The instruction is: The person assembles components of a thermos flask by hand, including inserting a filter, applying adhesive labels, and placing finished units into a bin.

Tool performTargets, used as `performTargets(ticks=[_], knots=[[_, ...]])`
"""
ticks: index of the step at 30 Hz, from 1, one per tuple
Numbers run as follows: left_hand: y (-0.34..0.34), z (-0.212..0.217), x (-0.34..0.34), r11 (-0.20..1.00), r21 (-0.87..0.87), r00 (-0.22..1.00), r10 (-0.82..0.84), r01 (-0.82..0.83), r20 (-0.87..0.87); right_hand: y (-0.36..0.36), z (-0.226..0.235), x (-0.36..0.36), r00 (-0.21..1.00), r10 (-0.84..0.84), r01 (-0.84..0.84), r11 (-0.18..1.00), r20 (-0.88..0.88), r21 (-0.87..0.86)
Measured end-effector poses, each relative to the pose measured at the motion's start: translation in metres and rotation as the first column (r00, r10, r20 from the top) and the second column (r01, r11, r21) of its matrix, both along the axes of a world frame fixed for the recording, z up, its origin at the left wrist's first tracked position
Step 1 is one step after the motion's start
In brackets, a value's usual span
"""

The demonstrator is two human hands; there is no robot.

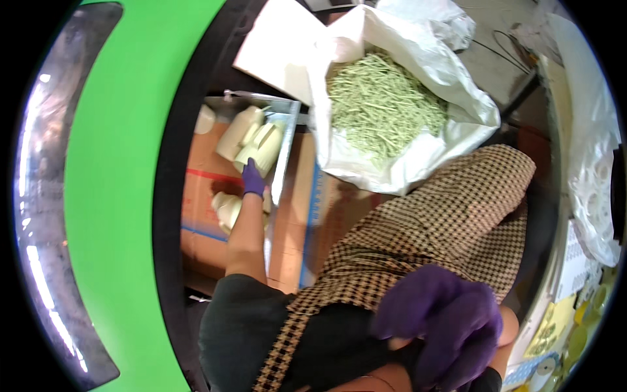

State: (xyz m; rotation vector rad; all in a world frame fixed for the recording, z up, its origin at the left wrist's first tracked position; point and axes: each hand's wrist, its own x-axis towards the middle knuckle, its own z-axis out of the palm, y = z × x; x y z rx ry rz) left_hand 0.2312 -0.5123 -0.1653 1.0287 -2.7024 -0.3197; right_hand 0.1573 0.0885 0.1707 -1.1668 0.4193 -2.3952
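Note:
My left hand, in a purple glove, reaches into a metal-edged bin and grips the lower end of a pale cream, jug-shaped plastic part with a handle-like loop. Beside it lies a similar cream part. More cream pieces rest below my left hand, partly hidden by my forearm. A large blurred purple shape, which looks like my gloved right hand, is close to the camera above my lap. Its fingers are smeared, and whether it holds anything does not show.
A white sack full of short pale-green sticks or pellets stands ahead of my knees. A white board leans behind the bin. Brown cardboard lines the bin. A green machine panel rises at left; clear plastic bags hang at right.

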Motion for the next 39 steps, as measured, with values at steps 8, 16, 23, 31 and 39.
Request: performTargets(ticks=[8,16,23,31,39], knots=[[-0.141,0.093,0.001,0.933,-0.205,0.953,0.277,-0.297,-0.122,0.079,-0.049,0.022,0.800,-0.480,0.163,0.751,0.360,0.640],[-0.176,0.114,0.055,0.789,0.251,0.582,0.591,-0.560,-0.559,0.103,-0.083,0.024,0.559,-0.711,0.202,0.615,0.426,0.762],[-0.091,0.042,0.186,0.667,0.707,-0.024,0.723,-0.234,-0.691,0.083,-0.083,0.016,0.809,-0.586,0.218,0.359,0.038,0.907],[0.088,0.097,0.152,0.399,0.845,0.437,0.728,0.355,-0.528,0.073,-0.092,0.010,0.815,-0.386,0.513,0.134,-0.431,0.848],[0.259,0.163,-0.045,-0.047,0.926,0.922,-0.079,0.376,-0.379,0.057,-0.108,-0.003,0.655,-0.376,0.737,0.127,-0.656,0.664]])
